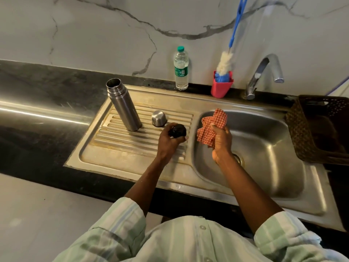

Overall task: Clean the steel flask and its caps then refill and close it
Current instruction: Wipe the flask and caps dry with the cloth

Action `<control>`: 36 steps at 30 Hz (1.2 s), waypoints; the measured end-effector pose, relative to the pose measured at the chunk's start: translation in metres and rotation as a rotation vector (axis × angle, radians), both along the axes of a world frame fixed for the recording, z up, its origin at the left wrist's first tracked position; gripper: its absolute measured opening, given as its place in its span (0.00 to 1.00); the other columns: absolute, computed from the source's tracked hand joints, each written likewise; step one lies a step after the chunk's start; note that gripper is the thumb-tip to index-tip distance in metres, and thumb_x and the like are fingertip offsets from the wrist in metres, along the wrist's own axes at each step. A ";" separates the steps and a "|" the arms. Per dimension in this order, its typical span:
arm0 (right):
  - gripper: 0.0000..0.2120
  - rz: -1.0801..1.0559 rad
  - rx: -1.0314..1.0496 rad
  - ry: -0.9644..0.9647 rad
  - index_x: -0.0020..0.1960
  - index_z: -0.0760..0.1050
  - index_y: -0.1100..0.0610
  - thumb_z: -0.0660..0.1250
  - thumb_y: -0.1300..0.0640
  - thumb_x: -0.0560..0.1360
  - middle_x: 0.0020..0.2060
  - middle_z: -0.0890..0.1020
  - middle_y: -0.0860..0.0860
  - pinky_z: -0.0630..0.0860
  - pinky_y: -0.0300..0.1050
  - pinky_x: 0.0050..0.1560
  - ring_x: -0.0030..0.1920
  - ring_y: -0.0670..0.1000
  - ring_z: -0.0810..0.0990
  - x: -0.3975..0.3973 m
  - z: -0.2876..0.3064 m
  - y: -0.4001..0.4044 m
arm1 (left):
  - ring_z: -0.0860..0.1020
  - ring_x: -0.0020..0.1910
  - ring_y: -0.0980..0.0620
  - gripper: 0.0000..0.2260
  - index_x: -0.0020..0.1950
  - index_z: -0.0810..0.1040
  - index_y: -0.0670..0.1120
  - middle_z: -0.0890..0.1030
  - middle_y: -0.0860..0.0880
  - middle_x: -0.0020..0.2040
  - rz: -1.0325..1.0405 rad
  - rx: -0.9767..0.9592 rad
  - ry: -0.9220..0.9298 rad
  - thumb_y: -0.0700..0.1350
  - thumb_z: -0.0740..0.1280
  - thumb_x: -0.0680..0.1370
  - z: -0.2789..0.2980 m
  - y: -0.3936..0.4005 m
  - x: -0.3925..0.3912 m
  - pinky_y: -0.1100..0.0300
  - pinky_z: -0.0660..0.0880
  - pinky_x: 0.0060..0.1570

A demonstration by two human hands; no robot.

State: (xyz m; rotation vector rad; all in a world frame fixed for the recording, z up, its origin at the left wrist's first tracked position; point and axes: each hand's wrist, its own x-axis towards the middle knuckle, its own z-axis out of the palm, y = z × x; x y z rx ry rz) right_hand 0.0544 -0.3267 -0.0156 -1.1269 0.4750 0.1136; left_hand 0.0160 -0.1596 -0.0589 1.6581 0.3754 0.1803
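Right hand (221,142) clenched on checked cloth (212,126) over sink basin (264,148). Left hand (169,141) fingers grip black inner cap (177,131) (detail unclear) above drainboard (117,144). Behind: steel cup cap (159,118) inverted, open flask (122,104) upright.

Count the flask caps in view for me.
2: the steel cup cap sits upside down on the drainboard beside the flask; the black inner cap is in the left hand.
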 end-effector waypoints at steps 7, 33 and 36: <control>0.03 0.058 -0.504 -0.160 0.48 0.80 0.53 0.67 0.58 0.78 0.39 0.81 0.52 0.74 0.38 0.37 0.38 0.49 0.78 -0.013 0.001 -0.085 | 0.82 0.42 0.51 0.24 0.61 0.74 0.37 0.83 0.43 0.48 -0.155 -0.281 0.154 0.39 0.79 0.69 0.007 -0.100 0.030 0.57 0.77 0.42; 0.12 0.374 -0.853 -0.148 0.56 0.77 0.56 0.61 0.52 0.79 0.47 0.83 0.54 0.80 0.50 0.46 0.44 0.53 0.83 0.036 -0.009 -0.159 | 0.82 0.43 0.48 0.16 0.59 0.76 0.33 0.82 0.42 0.47 -0.473 -0.454 0.163 0.31 0.68 0.71 0.013 -0.203 0.062 0.57 0.79 0.44; 0.13 0.413 -0.257 0.195 0.53 0.81 0.58 0.62 0.54 0.76 0.41 0.85 0.56 0.78 0.47 0.31 0.28 0.53 0.80 0.056 0.017 -0.159 | 0.83 0.42 0.50 0.11 0.55 0.78 0.36 0.84 0.45 0.45 -0.482 -0.522 0.118 0.29 0.67 0.74 0.014 -0.199 0.059 0.59 0.79 0.42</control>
